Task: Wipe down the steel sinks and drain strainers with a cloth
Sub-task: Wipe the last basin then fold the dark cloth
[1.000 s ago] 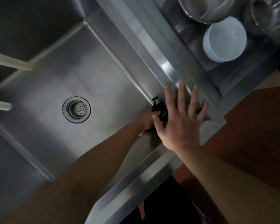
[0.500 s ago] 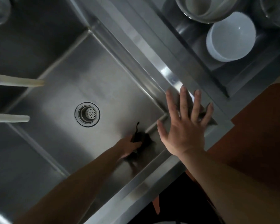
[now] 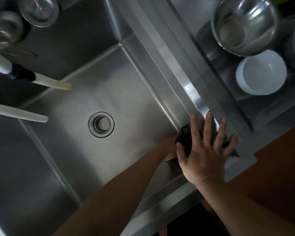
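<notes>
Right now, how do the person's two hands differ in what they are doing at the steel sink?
The left hand is down inside the sink basin, gripping the dark cloth at the corner; the right hand holds nothing. The left hand's fingers curl round the cloth, while the right hand's fingers are straight and spread over the sink rim. Both are at the same near-right corner.

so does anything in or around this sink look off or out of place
Nothing stands out. The round steel drain strainer sits level in the steel sink. The left hand holds the dark cloth in the sink's corner; the right hand rests flat on the rim.
</notes>
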Available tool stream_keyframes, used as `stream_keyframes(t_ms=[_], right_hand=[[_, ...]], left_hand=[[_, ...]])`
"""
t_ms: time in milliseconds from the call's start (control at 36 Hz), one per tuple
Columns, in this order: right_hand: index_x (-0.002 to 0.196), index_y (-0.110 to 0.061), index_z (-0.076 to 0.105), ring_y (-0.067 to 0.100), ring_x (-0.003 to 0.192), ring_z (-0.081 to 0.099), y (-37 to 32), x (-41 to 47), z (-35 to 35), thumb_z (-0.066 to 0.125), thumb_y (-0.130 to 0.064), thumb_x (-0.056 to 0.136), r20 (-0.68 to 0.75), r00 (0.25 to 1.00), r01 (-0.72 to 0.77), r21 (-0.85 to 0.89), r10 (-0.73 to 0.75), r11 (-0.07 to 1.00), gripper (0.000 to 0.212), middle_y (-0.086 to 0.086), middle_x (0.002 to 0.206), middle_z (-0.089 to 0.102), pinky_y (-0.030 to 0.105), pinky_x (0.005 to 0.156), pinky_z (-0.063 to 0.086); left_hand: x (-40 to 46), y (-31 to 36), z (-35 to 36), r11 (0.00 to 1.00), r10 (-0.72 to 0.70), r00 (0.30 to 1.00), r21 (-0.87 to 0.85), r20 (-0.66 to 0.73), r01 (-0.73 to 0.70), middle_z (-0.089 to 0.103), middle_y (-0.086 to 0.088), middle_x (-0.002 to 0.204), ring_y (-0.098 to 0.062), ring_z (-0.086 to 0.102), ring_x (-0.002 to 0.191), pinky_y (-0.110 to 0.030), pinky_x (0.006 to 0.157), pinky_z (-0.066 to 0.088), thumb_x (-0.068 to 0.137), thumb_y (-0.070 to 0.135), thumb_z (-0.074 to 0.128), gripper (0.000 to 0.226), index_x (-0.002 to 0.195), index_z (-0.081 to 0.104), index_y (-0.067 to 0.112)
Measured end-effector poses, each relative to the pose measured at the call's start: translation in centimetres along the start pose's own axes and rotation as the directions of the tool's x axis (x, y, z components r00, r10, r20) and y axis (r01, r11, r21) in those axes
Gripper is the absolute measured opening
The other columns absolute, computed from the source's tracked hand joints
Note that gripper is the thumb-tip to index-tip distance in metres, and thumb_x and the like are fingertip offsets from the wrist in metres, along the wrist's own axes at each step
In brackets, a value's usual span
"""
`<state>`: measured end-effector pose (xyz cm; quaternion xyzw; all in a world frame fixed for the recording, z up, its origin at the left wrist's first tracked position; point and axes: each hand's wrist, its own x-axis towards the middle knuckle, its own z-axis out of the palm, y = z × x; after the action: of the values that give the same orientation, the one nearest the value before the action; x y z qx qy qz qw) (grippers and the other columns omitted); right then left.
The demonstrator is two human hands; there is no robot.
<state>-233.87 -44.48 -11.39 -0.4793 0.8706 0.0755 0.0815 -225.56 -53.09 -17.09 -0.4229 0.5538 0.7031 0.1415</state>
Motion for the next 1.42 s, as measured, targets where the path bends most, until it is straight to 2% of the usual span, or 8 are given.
stream_keyframes(t_ms=[111,306,667,861,972,1139,1278,1417], right_hand=[[0.159,-0.034,-0.004,0.037,0.152,-0.013,-0.2,0.1,-0.3,0.033,-0.069,0.089,0.037,0.999,-0.011,0.017,0.01,1.0,0.086,0.003,0.168,-0.009,0.071,0.114,0.001],[0.158,-0.037,-0.007,0.034,0.152,-0.015,-0.1,-0.2,-0.5,0.032,-0.069,0.093,0.012,1.0,0.0,0.09,-0.001,0.996,0.082,0.0,0.168,-0.009,0.068,0.115,-0.004],[0.156,-0.028,0.023,0.031,0.153,0.006,0.2,-2.0,-4.6,0.043,-0.058,0.095,0.231,0.973,-0.028,0.195,-0.018,0.98,0.071,0.005,0.166,0.012,0.06,0.12,0.012],[0.148,-0.02,0.044,0.019,0.144,0.034,-3.9,-10.4,-7.7,0.066,-0.037,0.092,0.332,0.86,0.082,0.662,-0.389,0.745,0.062,0.001,0.156,0.038,0.041,0.118,0.03],[0.152,-0.033,0.035,0.014,0.142,0.034,-5.5,-11.1,-9.3,0.073,-0.04,0.086,0.502,0.699,-0.113,0.78,-0.509,0.615,0.076,-0.008,0.158,0.034,0.031,0.11,0.034],[0.132,-0.035,0.051,0.015,0.128,0.052,-4.2,-6.3,-13.0,0.078,-0.015,0.082,0.445,0.557,-0.264,0.895,-0.701,0.359,0.061,-0.006,0.137,0.057,0.033,0.102,0.042],[0.132,-0.03,0.056,0.029,0.111,0.067,1.2,-1.6,-14.6,0.083,-0.013,0.072,0.519,0.436,-0.575,0.789,-0.735,0.215,0.068,0.008,0.119,0.071,0.051,0.088,0.057],[0.113,-0.02,0.065,0.024,0.097,0.07,6.5,0.7,-14.6,0.08,0.004,0.074,0.445,0.661,-0.31,0.895,-0.604,0.32,0.049,0.004,0.1,0.073,0.036,0.077,0.06]], left_hand=[[-2.0,-1.8,-0.2,0.983,-0.079,0.994,-0.158,0.07,0.089,0.067,0.002,0.093,-0.006,0.064,0.074,-0.011,0.058,0.05,0.096,0.009,0.059,0.028,0.123,0.06,0.015],[-8.6,-6.3,-2.4,0.965,-0.152,0.986,-0.207,0.072,0.163,0.067,-0.028,0.116,-0.032,0.06,0.091,-0.051,0.087,0.051,0.091,0.007,0.069,0.039,0.129,0.06,0.01],[-24.5,-14.2,-6.3,0.961,-0.223,0.969,-0.19,-0.109,0.199,0.056,0.005,0.05,-0.006,0.048,0.042,-0.018,0.045,0.037,0.097,0.007,0.061,0.026,0.115,0.059,0.026],[-25.5,-13.5,-2.9,0.981,-0.183,0.835,-0.155,-0.519,0.118,0.071,-0.007,0.083,-0.027,0.066,0.077,-0.038,0.073,0.054,0.086,0.025,0.069,0.015,0.101,0.067,0.026],[-25.7,-9.1,-2.2,0.781,-0.315,0.755,-0.609,-0.575,-0.138,0.073,-0.011,0.096,-0.026,0.07,0.081,-0.032,0.067,0.055,0.094,0.013,0.063,0.026,0.12,0.064,0.009],[-28.3,-1.2,-1.2,0.357,-0.122,0.872,-0.84,-0.475,-0.408,0.07,-0.016,0.121,-0.033,0.07,0.104,-0.054,0.082,0.058,0.097,0.038,0.045,0.039,0.113,0.073,0.016],[-26.1,3.0,2.5,0.279,0.077,0.915,-0.873,-0.395,-0.4,0.068,-0.012,0.126,-0.032,0.068,0.109,-0.058,0.088,0.055,0.081,0.048,0.056,0.048,0.113,0.076,0.017],[-22.1,5.8,6.0,0.517,0.064,0.89,-0.748,-0.452,-0.417,0.067,-0.007,0.128,-0.023,0.066,0.114,-0.046,0.089,0.057,0.079,0.049,0.07,0.056,0.128,0.065,0.024]])
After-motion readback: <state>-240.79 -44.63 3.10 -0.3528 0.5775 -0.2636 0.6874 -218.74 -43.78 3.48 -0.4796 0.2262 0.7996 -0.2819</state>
